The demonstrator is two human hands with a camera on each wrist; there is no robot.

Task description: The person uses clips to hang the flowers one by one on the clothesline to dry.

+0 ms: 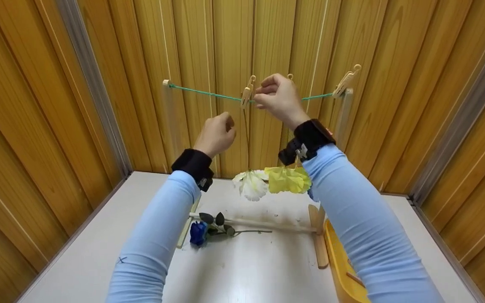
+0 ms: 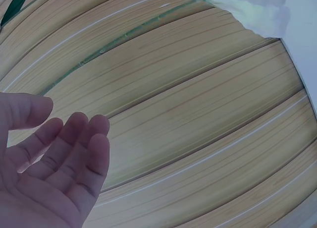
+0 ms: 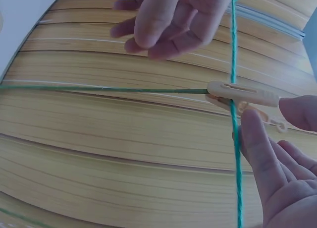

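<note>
Small staged work booth, not lived-in room; vertical honey-coloured wood-plank walls (image 1: 36, 105) closing in three sides; grey metal corner strips (image 1: 93, 88); plain white tabletop (image 1: 251, 269); miniature green-cord clothesline (image 1: 204, 93) on wooden frame.

Wooden plank walls (image 1: 23, 105) on three sides, grey metal corner strips (image 1: 93, 84), white tabletop (image 1: 246, 269), seemingly even indoor light
</note>
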